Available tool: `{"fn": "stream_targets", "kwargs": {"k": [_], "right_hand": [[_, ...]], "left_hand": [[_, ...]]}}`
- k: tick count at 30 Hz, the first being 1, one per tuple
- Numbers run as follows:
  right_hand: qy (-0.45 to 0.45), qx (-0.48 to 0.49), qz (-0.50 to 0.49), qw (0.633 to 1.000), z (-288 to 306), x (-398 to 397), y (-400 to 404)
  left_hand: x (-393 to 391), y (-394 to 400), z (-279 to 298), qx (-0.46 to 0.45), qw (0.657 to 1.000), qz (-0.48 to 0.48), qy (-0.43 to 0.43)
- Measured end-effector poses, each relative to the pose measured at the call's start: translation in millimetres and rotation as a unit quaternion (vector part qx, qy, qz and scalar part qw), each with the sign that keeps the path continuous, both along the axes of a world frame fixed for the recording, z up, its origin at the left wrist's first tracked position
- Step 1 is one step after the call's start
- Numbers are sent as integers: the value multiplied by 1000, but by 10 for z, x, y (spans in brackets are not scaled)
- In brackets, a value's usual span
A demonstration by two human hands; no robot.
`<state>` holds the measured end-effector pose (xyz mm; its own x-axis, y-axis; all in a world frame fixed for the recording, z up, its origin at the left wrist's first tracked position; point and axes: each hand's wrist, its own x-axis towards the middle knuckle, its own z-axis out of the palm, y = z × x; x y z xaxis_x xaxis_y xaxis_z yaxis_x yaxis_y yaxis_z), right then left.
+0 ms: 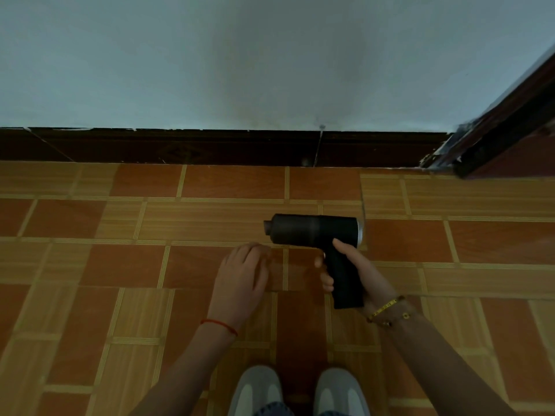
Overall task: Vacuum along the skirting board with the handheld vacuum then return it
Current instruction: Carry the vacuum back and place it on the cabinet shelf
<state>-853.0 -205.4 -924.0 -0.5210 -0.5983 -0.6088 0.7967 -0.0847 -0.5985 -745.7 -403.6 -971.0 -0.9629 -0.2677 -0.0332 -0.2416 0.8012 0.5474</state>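
Right grip: I have my right hand [359, 276] clenched around the pistol handle of the vacuum [318, 235], thumb up near the barrel, fingers wrapped round the front of the handle.
Left grip: my left hand [240, 274] is released, palm down and fingers loosely curled, just left of the vacuum and below its nozzle, grasping nothing.
Vacuum: it hangs above the floor [120, 265], barrel level, nozzle pointing left, roughly parallel to the skirting board [195, 147] and well short of it.
Skirting board: the dark strip lies beyond the vacuum, at the foot of the pale wall [240, 55]; a joint in it sits almost straight ahead of the barrel.
Door frame: to the right of the vacuum and further off, where the skirting board ends [495, 130].
Shoes: my two pale shoes [300, 391] are behind the vacuum, toes toward the wall.
Step in hand: I judge I am bringing the nozzle to the board, not yet cleaning.
Doing it well: I would turn my wrist so the nozzle faces the seam between board and floor, lower it close, then sweep slowly along in one direction.
Risk: held parallel like this, the nozzle would likely miss the seam entirely.
Free hand: I would keep it clear of the nozzle's path.
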Motion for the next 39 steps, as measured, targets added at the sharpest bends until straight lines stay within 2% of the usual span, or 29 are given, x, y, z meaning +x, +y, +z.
{"fn": "stream_targets", "kwargs": {"k": [4, 8, 11, 14, 17, 21, 32, 36, 39], "right_hand": [[58, 99, -22, 993, -78, 15, -47], [94, 154, -13, 984, -24, -11, -140], [83, 156, -20, 984, 210, -65, -206], [75, 164, -6, 984, 693, -154, -220], [86, 165, 7, 983, 1437, -257, -226], [90, 161, 1, 983, 2710, -319, -255], [78, 115, 6, 990, 6553, 114, -347], [80, 100, 16, 992, 7493, 317, -326], [102, 97, 44, 989, 7934, 454, -307]], "left_hand": [[-3, -52, 30, 7, 1000, 5, -14], [-60, -153, 131, 8, 999, 9, -38], [-95, -240, 412, 17, 999, 13, -44], [-135, -297, 944, 13, 999, 5, -46], [-183, -343, 1699, 11, 999, 3, -48], [-178, -397, 2936, 25, 998, 40, -41], [321, -288, 6840, 63, 991, 116, -3], [600, -220, 7798, 60, 988, 141, 10], [824, -139, 8242, 65, 985, 157, 18]]}}
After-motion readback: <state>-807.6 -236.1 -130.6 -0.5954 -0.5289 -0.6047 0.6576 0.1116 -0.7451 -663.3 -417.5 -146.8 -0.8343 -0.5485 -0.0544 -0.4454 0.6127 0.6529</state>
